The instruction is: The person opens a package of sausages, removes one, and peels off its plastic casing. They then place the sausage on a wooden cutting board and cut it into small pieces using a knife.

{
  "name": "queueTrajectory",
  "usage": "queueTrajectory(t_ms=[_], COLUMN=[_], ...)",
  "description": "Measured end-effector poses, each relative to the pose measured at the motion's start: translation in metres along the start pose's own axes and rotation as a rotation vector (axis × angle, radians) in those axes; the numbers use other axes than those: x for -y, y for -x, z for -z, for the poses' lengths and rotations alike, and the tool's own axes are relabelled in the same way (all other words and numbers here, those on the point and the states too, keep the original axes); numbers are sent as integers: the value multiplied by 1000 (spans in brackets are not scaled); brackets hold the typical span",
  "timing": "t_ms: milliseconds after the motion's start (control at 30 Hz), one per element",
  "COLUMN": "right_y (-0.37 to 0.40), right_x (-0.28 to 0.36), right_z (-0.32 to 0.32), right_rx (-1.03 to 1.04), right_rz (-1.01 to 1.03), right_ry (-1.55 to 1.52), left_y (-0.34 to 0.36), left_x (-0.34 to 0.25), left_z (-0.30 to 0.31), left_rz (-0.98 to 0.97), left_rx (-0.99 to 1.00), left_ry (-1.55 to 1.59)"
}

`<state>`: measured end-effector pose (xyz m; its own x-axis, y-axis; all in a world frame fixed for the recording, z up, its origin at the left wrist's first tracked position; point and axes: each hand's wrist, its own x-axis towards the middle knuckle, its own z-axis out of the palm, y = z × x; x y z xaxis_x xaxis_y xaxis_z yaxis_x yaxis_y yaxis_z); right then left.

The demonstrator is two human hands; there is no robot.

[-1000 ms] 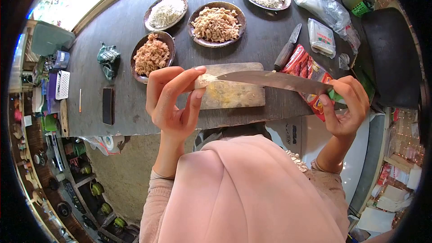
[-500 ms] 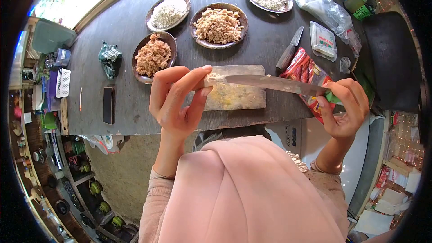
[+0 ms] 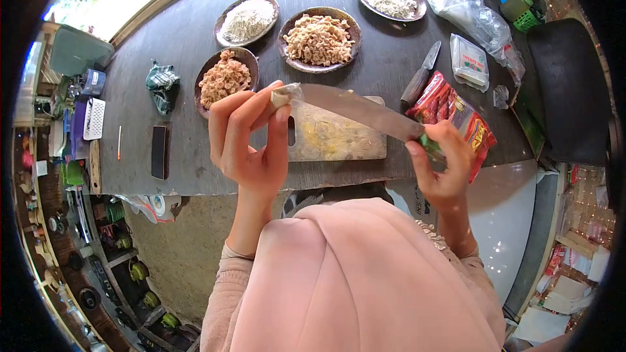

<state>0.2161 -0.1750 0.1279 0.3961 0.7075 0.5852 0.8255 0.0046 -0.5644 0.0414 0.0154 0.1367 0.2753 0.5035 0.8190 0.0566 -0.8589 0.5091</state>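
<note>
Raised above the table's front, my left hand (image 3: pixel 244 140) pinches a small pale piece (image 3: pixel 282 96) between thumb and fingertips; its kind is not clear. A kitchen knife (image 3: pixel 365 111) spans the gap between my hands, its blade tip touching or overlapping that piece. My right hand (image 3: pixel 447 160) closes around the knife's green handle, mostly hidden by the fingers. Below the blade lies a wooden cutting board (image 3: pixel 339 133) with yellow stains. Right of it, a red packet (image 3: pixel 450 101) showing pictured sausages lies beside a second knife (image 3: pixel 420 75) with a dark handle.
Brown plates with chopped brownish pieces (image 3: pixel 319 39), (image 3: pixel 225 81) and whitish shreds (image 3: pixel 248 21), (image 3: pixel 391 0) stand farther back. Plastic bags (image 3: pixel 469 13) lie at right. A checked cloth (image 3: pixel 162 83) and a phone (image 3: pixel 158 152) are at left.
My right hand has moved left and slightly down, bringing the knife with it; the blade now slants more. My left hand has shifted slightly left and up with the pale piece.
</note>
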Motion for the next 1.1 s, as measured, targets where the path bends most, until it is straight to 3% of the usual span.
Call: queueTrajectory(t_ms=[67, 133, 200, 267, 400, 500, 667, 800, 833, 867, 900, 967, 1000, 1067, 1100], right_y=[4, 2, -2, -2, 5, 22, 50, 50, 39, 29, 18, -7, -17, -30, -33], right_x=[6, 11, 15, 5, -19, -41, -68, -78, -71, -63, -53, -28, -16, 3, 7], right_z=[-12, -18, -21, -24, -33, -45, -83, -109, -107, -102, -95, -71, -56, -31, -29], right_rx=[-13, -16, -51, -95, 8, 217, 412, 313, 227, 140, 138, 83, 82, 172, 172], right_rz=[-125, -152, -343, -341, -412, -527, -519, -328, -199, -70, -72, -179, -182, 62, 62], right_ry=[-101, -155, -234, -236, -109, 65, 108, 88, 156, 222, 223, -297, -297, -596, -597], left_y=[1, 13, 18, 17, 17, 15, 11, 13, 14, 15, 16, 14, 13, 12, 13], left_x=[0, -1, 0, 3, 5, -3, -4, -2, -1, 2, 3, 3, 2, -2, 0], left_z=[-3, -17, -21, -22, -12, -8, -7, -13, -12, -11, -10, -11, -11, -11, -10], left_rz=[-53, -56, -65, -1, -62, -35, -104, -121, -123, -149, -176, -199, -221, -179, -141], left_rx=[57, 68, 84, 13, 81, 96, 120, 115, 116, 165, 213, 266, 316, 356, 456], left_ry=[-143, -107, -70, -8, 1, 12, 39, 107, 110, 84, 57, 54, 51, 38, 35])
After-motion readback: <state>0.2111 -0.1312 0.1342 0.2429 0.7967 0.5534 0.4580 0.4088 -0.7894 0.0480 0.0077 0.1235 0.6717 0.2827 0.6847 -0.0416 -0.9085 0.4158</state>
